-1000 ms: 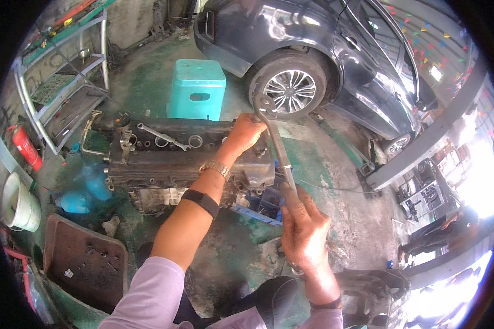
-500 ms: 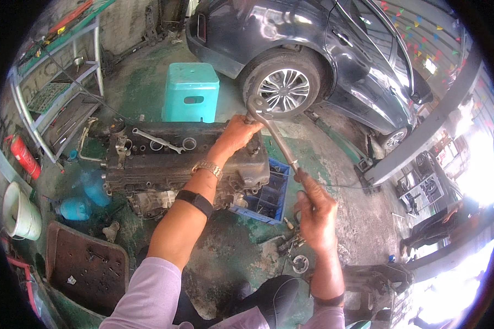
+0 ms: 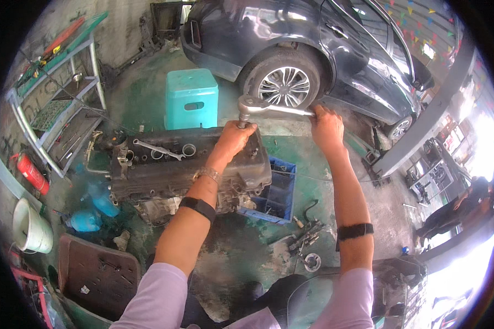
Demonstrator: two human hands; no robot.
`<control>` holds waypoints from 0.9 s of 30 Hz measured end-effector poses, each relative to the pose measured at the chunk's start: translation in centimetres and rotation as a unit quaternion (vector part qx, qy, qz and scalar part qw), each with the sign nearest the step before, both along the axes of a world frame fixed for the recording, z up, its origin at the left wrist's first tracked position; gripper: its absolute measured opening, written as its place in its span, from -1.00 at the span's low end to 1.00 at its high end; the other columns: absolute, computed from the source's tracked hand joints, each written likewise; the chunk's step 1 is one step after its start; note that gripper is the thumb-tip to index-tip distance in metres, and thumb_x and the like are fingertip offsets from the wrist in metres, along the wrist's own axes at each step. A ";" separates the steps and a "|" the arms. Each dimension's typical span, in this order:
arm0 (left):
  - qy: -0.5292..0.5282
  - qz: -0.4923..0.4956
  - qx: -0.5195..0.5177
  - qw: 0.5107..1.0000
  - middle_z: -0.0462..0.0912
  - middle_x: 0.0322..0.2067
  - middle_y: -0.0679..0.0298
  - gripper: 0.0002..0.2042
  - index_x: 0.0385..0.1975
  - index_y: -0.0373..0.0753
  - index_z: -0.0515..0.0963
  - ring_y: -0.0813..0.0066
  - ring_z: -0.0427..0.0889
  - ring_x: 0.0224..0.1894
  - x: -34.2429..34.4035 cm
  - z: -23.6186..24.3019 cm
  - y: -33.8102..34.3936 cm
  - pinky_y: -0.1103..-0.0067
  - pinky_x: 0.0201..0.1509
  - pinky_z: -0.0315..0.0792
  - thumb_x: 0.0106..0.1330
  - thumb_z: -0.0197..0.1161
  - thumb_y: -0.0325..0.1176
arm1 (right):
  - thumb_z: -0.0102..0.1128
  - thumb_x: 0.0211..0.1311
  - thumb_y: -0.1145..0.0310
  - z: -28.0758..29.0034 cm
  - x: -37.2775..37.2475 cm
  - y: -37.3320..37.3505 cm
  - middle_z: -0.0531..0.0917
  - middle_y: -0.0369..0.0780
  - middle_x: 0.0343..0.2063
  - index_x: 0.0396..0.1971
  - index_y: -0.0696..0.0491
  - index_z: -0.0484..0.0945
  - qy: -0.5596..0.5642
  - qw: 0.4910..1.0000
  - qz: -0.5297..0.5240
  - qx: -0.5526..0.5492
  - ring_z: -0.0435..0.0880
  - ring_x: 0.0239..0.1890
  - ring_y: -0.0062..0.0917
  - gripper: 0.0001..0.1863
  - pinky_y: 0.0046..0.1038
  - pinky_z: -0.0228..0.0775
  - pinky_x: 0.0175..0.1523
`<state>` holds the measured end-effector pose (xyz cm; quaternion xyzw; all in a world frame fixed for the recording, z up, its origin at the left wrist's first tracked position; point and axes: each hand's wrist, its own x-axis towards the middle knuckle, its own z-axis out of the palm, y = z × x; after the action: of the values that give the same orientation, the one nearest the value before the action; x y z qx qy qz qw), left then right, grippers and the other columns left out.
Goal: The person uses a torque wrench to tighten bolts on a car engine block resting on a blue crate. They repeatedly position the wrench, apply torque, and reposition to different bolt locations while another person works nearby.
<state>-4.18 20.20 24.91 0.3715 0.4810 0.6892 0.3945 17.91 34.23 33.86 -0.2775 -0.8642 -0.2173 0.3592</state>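
With the engine as dial centre, one glossy, dark-painted car (image 3: 307, 33), two spoked wheels (image 3: 287, 86) showing, stands at 1 o'clock. The long, grimy, dark metal engine (image 3: 192, 174) shows two round openings (image 3: 188, 150). One smooth turquoise box-shaped plastic stool (image 3: 191, 90) is at 12; one blue rectangular plastic crate (image 3: 292, 192) at 4. At 2, one shiny silver ratchet wrench (image 3: 282, 109) sits nearly level above the engine. The left grip (image 3: 233, 142) curls snugly around the shaft beneath its rounded head; at the left grip's 3 o'clock, the right grip (image 3: 328, 131) is closed around the handle's end. One slim silver spanner (image 3: 159, 148) lies atop the engine at 10.
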 end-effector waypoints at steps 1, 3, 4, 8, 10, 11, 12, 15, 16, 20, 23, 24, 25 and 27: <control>0.036 0.027 0.010 0.999 0.33 -0.71 0.53 -0.74 -0.57 -0.15 0.44 0.73 0.22 -0.72 0.1 -0.1 0.0 0.62 -0.68 0.05 0.30 0.33 -0.23 | 0.22 0.18 0.34 -0.2 -0.4 0.3 0.68 -0.04 -0.27 -0.15 0.02 0.57 0.004 1.000 -0.016 -0.007 0.67 -0.24 -0.08 -0.76 -0.10 0.46 -0.18; 0.094 0.092 0.002 0.991 0.36 -0.71 0.51 -0.73 -0.58 -0.17 0.46 0.71 0.24 -0.72 0.6 -0.1 0.2 0.60 -0.66 0.07 0.29 0.33 -0.22 | 0.23 0.18 0.34 -0.5 -0.9 0.3 0.69 -0.04 -0.29 -0.15 0.02 0.57 0.007 0.998 -0.052 -0.035 0.67 -0.26 -0.08 -0.77 -0.10 0.46 -0.17; 0.098 0.098 0.000 0.990 0.38 -0.70 0.50 -0.72 -0.57 -0.19 0.47 0.69 0.26 -0.71 0.7 -0.1 0.2 0.58 -0.65 0.10 0.29 0.33 -0.22 | 0.21 0.19 0.32 -0.7 -0.6 -0.2 0.70 -0.05 -0.29 -0.14 0.00 0.58 0.015 0.997 -0.058 -0.055 0.67 -0.23 -0.09 -0.76 -0.10 0.47 -0.14; 0.148 0.135 0.000 0.980 0.45 -0.73 0.35 -0.65 -0.63 -0.31 0.48 0.54 0.37 -0.66 1.0 0.0 0.4 0.46 -0.54 0.24 0.27 0.33 -0.21 | 0.13 0.23 0.26 -1.3 2.7 -5.5 0.71 -0.05 -0.44 -0.07 -0.05 0.58 -0.021 0.981 -0.126 -0.143 0.72 -0.32 -0.09 -0.71 -0.07 0.52 -0.22; 0.168 0.152 0.024 0.974 0.48 -0.74 0.27 -0.63 -0.66 -0.36 0.48 0.48 0.41 -0.65 1.1 -0.1 0.5 0.41 -0.50 0.29 0.26 0.33 -0.22 | 0.14 0.23 0.30 -1.6 4.3 -9.7 0.68 -0.05 -0.55 0.00 -0.06 0.55 -0.005 0.984 -0.092 -0.151 0.71 -0.43 -0.10 -0.68 -0.12 0.53 -0.34; 0.163 0.153 0.044 0.974 0.48 -0.74 0.26 -0.64 -0.65 -0.37 0.49 0.47 0.42 -0.64 1.1 -0.3 0.6 0.40 -0.50 0.29 0.26 0.33 -0.22 | 0.16 0.23 0.34 -1.9 4.8 -12.2 0.67 -0.04 -0.54 0.04 -0.03 0.54 0.016 0.987 -0.059 -0.146 0.70 -0.47 -0.11 -0.64 -0.17 0.53 -0.38; 0.160 0.154 0.065 0.973 0.49 -0.74 0.24 -0.65 -0.64 -0.37 0.50 0.46 0.43 -0.64 1.0 -0.4 0.7 0.40 -0.50 0.30 0.25 0.33 -0.23 | 0.18 0.22 0.38 -2.2 5.1 -14.9 0.67 -0.04 -0.53 0.08 -0.01 0.52 0.035 0.982 -0.060 -0.178 0.69 -0.50 -0.13 -0.61 -0.21 0.53 -0.42; 0.179 0.112 0.046 0.976 0.51 -0.72 0.23 -0.67 -0.61 -0.39 0.53 0.49 0.45 -0.62 0.6 -0.9 0.9 0.41 -0.48 0.32 0.25 0.32 -0.24 | 0.18 0.23 0.47 -3.0 4.8 -22.8 0.68 0.03 -0.32 0.30 0.10 0.34 0.038 0.969 0.043 -0.241 0.72 -0.43 -0.12 -0.40 -0.23 0.58 -0.35; 0.195 0.099 0.023 0.975 0.51 -0.71 0.23 -0.67 -0.60 -0.39 0.53 0.50 0.45 -0.62 0.4 -1.0 1.0 0.41 -0.48 0.32 0.25 0.32 -0.24 | 0.21 0.18 0.50 -3.5 3.8 -24.9 0.66 0.01 -0.32 0.34 0.13 0.27 0.019 0.975 0.080 -0.205 0.69 -0.47 -0.11 -0.32 -0.24 0.58 -0.38; 0.109 0.072 0.034 0.991 0.52 -0.70 0.23 -0.68 -0.59 -0.38 0.53 0.53 0.43 -0.62 0.2 -0.8 1.5 0.42 -0.49 0.32 0.26 0.32 -0.23 | 0.25 0.13 0.53 -2.4 2.3 -27.1 0.65 -0.02 -0.34 0.33 0.18 0.27 -0.022 0.974 0.088 -0.207 0.67 -0.50 -0.15 -0.29 -0.28 0.53 -0.44; 0.140 0.122 0.024 0.982 0.52 -0.69 0.26 -0.68 -0.58 -0.38 0.53 0.55 0.41 -0.61 0.3 -0.6 0.9 0.42 -0.48 0.30 0.27 0.32 -0.23 | 0.24 0.16 0.53 -0.5 3.1 -24.7 0.67 -0.04 -0.37 0.26 0.18 0.39 -0.009 0.978 0.073 -0.195 0.69 -0.48 -0.18 -0.40 -0.28 0.53 -0.41; 0.136 0.088 -0.003 0.987 0.53 -0.67 0.26 -0.68 -0.56 -0.39 0.54 0.53 0.43 -0.57 0.0 -0.4 0.7 0.42 -0.43 0.34 0.28 0.31 -0.23 | 0.27 0.14 0.47 0.0 3.4 -23.7 0.65 -0.08 -0.41 0.24 0.10 0.43 -0.001 0.983 0.068 -0.168 0.65 -0.55 -0.22 -0.41 -0.29 0.49 -0.46; 0.145 0.097 0.016 0.985 0.53 -0.68 0.27 -0.68 -0.55 -0.39 0.55 0.52 0.43 -0.57 0.0 -0.4 0.6 0.42 -0.43 0.34 0.28 0.31 -0.23 | 0.31 0.13 0.41 0.5 3.7 -22.5 0.63 -0.12 -0.44 0.22 0.03 0.46 0.008 0.987 0.065 -0.144 0.62 -0.62 -0.27 -0.42 -0.29 0.45 -0.52; 0.142 0.120 0.066 0.980 0.52 -0.68 0.27 -0.68 -0.55 -0.39 0.55 0.50 0.43 -0.57 0.4 -0.5 0.5 0.41 -0.42 0.35 0.28 0.31 -0.23 | 0.31 0.15 0.39 1.4 4.0 -20.0 0.64 -0.10 -0.48 0.15 -0.04 0.54 0.020 0.986 0.093 -0.135 0.65 -0.55 -0.22 -0.50 -0.28 0.46 -0.46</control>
<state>-3.82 20.71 24.39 0.4303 0.5263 0.7023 0.2112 21.96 14.21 35.27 -0.2466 -0.9001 -0.0586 0.3544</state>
